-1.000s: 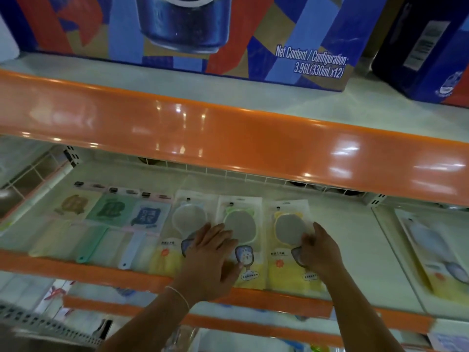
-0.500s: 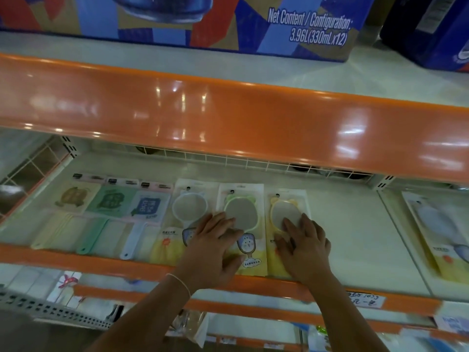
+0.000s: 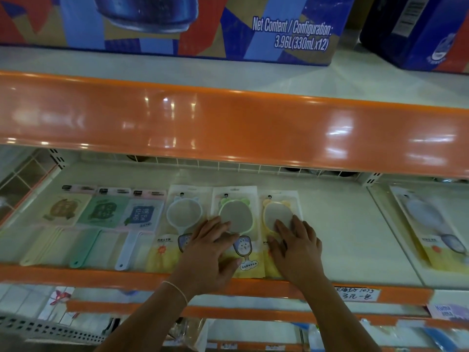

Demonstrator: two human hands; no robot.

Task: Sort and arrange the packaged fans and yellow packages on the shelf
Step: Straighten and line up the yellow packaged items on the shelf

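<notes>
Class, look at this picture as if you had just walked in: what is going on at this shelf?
A person is tidying flat packages laid in a row on a shop shelf. The left hand rests with straight fingers across the white-rimmed package and the green-rimmed package. The right hand presses flat on the yellow-rimmed package. Three packaged fans lie side by side to the left, untouched. One more package lies apart on the right.

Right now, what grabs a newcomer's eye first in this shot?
The glossy orange shelf edge spanning the middle, with a blue drinks carton above it. Below, the left hand and right hand press flat on yellow packages lined up beside three packaged fans.
</notes>
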